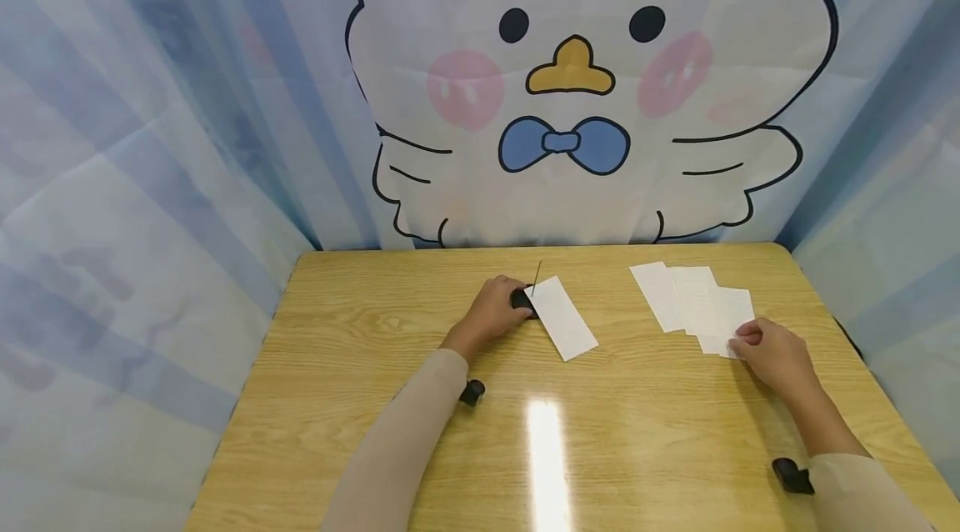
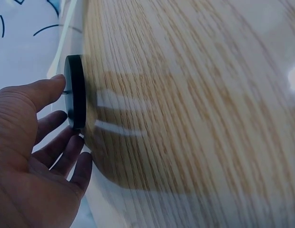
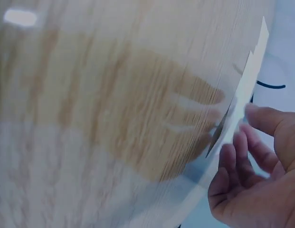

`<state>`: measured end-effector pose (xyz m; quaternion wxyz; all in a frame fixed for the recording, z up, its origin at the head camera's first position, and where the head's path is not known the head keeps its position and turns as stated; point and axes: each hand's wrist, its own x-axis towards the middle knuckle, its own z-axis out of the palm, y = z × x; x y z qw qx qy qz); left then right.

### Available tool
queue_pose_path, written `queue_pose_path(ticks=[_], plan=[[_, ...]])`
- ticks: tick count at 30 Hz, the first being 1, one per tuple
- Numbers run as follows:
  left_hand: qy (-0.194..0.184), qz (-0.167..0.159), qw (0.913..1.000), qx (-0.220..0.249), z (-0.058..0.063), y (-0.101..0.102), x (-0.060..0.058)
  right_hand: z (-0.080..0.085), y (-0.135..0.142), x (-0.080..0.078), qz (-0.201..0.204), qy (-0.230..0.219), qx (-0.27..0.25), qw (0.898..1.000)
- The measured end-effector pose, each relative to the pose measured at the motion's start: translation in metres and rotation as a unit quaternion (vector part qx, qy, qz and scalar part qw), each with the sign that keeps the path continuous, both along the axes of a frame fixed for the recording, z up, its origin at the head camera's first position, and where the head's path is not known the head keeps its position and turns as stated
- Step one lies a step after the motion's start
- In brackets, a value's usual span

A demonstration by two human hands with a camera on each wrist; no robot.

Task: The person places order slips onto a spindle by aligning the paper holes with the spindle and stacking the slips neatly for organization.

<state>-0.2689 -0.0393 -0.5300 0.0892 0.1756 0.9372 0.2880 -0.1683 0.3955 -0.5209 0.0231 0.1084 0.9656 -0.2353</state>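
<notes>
Here, wooden table (image 1: 660, 432): seen from the head camera, it stretches beneath both my hands, a bright streak of reflected light (image 1: 547, 465) between my forearms.
Left hand (image 1: 491, 311): I grip a round black base (image 1: 522, 301) at its edge; a thin spike (image 1: 537, 272) rises just beyond my fingertips.
White card (image 1: 564, 322): aslant just right of my left hand, its upper corner at the spike; whether it is pierced, I cannot tell.
Right hand (image 1: 772, 353): thumb and fingers pinch the near right corner of white slips (image 1: 693, 298), fanned and overlapping ahead of and to the left of this hand.
Beige sleeves (image 1: 420, 432): behind each hand.
Curtain (image 1: 150, 182): beyond both hands, printed with a bird wearing a blue bow tie (image 1: 564, 143).
Black base, left wrist view: my thumb rests over its flat face by the spike; my other fingers are spaced out along its lower rim.
White slips, right wrist view: nearly edge-on, between my thumb and bent fingers, one corner raised off the tabletop.
</notes>
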Motion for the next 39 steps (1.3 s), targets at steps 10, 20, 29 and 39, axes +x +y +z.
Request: queue_pose_path(ticks=[10, 20, 29, 39], plan=[[-0.007, 0.002, 1.0000, 0.004, 0.002, -0.001, 0.001, 0.004, 0.008, 0.004, -0.042, -0.091, 0.052, 0.994], [0.000, 0.003, 1.0000, 0.000, 0.001, -0.002, 0.000, 0.004, 0.002, -0.002, -0.022, -0.085, 0.062, 0.994], [-0.001, 0.000, 1.0000, 0.000, 0.002, -0.001, -0.001, 0.004, 0.000, -0.004, -0.011, -0.056, 0.016, 0.998], [0.000, -0.001, 1.0000, -0.004, -0.001, -0.001, -0.001, -0.001, -0.001, -0.005, -0.041, -0.053, -0.066, 0.996]])
